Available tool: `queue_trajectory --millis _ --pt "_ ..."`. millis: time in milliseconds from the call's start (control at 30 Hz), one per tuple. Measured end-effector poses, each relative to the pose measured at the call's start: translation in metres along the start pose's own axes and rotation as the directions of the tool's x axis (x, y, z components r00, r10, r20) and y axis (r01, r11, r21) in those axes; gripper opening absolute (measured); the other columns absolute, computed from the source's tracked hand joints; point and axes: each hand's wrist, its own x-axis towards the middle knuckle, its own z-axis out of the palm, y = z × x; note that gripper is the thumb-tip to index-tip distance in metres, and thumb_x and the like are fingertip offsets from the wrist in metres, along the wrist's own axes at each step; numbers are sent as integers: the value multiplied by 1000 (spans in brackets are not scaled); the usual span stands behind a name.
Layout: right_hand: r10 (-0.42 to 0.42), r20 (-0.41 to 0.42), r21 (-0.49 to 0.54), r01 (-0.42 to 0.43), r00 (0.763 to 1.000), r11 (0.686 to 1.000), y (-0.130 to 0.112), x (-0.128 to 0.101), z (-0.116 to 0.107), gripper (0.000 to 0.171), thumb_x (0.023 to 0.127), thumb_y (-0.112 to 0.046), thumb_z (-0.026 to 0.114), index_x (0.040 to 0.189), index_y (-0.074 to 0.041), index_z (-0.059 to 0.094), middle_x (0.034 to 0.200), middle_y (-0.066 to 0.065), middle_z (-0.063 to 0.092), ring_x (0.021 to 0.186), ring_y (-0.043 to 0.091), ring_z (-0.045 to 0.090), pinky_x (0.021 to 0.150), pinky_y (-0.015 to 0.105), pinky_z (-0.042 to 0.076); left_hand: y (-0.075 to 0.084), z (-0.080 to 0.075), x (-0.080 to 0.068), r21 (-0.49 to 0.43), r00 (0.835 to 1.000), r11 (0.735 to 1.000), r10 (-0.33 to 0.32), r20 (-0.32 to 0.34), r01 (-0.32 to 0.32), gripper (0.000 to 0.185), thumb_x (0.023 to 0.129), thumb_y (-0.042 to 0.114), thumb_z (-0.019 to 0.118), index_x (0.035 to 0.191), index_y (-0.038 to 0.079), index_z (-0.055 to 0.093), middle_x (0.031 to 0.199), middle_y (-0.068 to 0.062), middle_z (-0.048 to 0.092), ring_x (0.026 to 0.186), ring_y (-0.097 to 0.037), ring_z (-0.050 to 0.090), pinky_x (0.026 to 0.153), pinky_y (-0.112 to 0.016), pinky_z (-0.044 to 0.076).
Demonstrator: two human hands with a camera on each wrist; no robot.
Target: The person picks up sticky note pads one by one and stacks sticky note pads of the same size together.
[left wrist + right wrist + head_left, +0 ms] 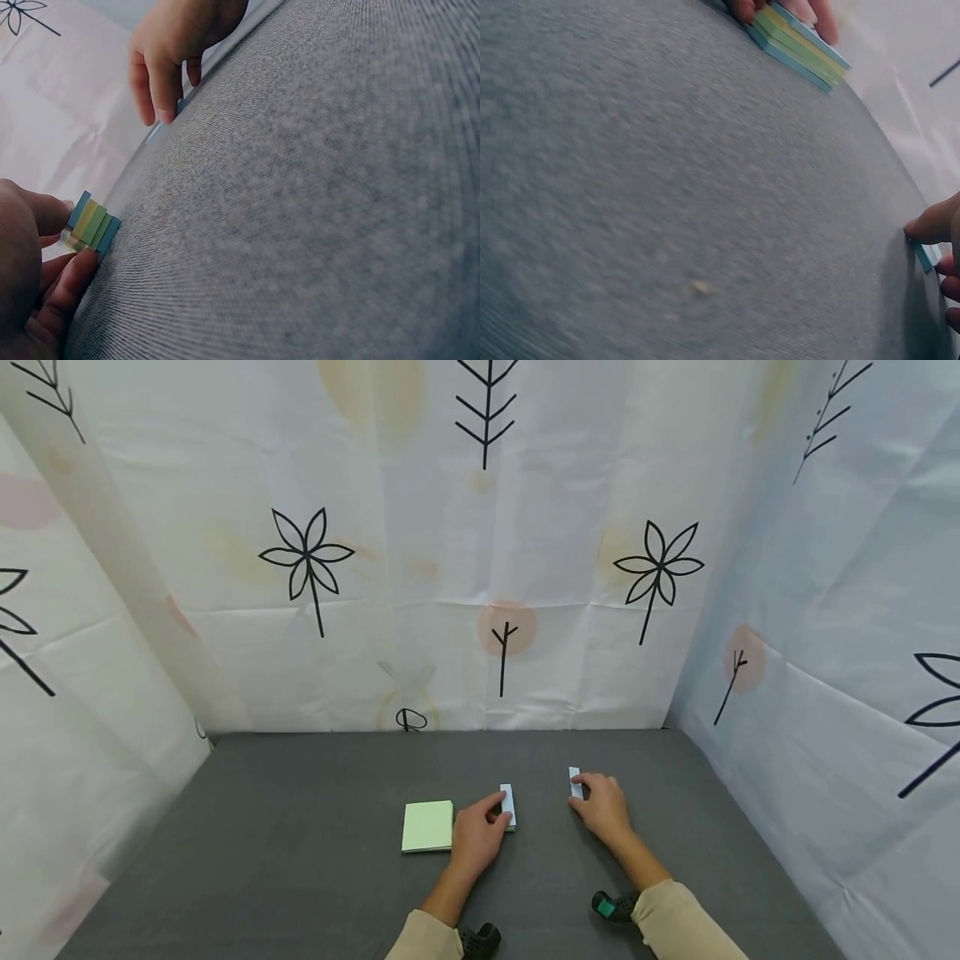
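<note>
My left hand (497, 815) pinches a stack of sticky notes (508, 806) by its edge on the grey table (300, 843). In the left wrist view the stack (90, 223) shows blue, yellow and green layers between thumb and fingers. My right hand (582, 793) pinches a thinner blue note pad (575, 782) a short way to the right. That blue pad (926, 256) lies flat under my fingertips (930, 225) in the right wrist view, with the layered stack (799, 43) across from it. A light green pad (427, 826) lies just left of my left hand.
White curtains with black leaf prints (487, 568) close off the table at the back and on both sides. Grey cloth covers the whole table top. Small dark wrist devices (611, 907) sit at my cuffs near the front edge.
</note>
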Motion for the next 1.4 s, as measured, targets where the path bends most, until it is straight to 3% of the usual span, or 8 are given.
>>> queue_trajectory --millis 433,633,767,900,1033,1167,1267,1400 --pt "-14 -1 -1 14 1000 1000 -4 0 7 35 74 -13 82 105 -2 71 108 19 65 102 41 55 86 55 41 0 0 -1 -14 1000 1000 2 3 -2 31 85 15 73 115 10 72 70 8 59 62 -6 50 56 -26 41" --pt "-150 42 -30 151 988 988 6 5 4 33 77 -17 82 104 -3 70 118 18 63 114 39 54 91 58 39 0 0 0 0 1000 1000 7 -5 -7 31 84 14 73 115 10 73 70 7 60 62 -6 51 57 -26 41" --pt "-315 33 -62 317 949 947 10 9 -1 26 76 -16 83 95 -5 70 107 13 67 104 34 61 89 53 44 0 0 0 0 1000 1000 -7 4 7 31 85 15 73 116 11 72 70 8 59 62 -7 51 57 -26 41" --pt "-461 43 -115 462 887 879 10 12 -5 20 76 -16 83 88 -7 70 95 9 68 92 29 64 83 48 48 1 -1 0 2 1000 1000 -23 16 23 31 86 17 72 117 13 72 71 8 58 63 -7 50 58 -26 40" --pt "-528 40 -197 525 848 828 11 13 -4 18 77 -17 82 85 -8 69 89 7 68 85 26 65 77 46 50 0 -1 0 3 1000 1000 -21 11 21 31 86 17 72 117 13 72 70 9 58 63 -7 50 58 -26 40" --pt "-566 -15 -219 550 824 806 13 12 0 16 75 -14 82 83 -9 69 89 6 69 82 26 65 74 45 51 0 -1 0 -1 1000 1000 -10 4 10 31 85 16 73 116 12 72 70 8 59 62 -7 50 57 -26 41" --pt "-557 -38 -183 542 830 820 13 11 1 12 77 -11 80 83 -10 70 90 5 69 81 25 65 73 45 51 0 -1 0 -5 1000 1000 -6 2 6 31 85 16 73 116 12 72 70 8 59 62 -6 50 57 -26 41" --pt "-500 -45 -102 494 865 863 12 9 0 8 79 -8 78 83 -11 71 91 4 69 83 25 65 74 45 50 0 -1 0 -10 1000 1000 -1 8 1 31 85 16 73 116 11 72 70 8 59 62 -7 50 57 -26 41"
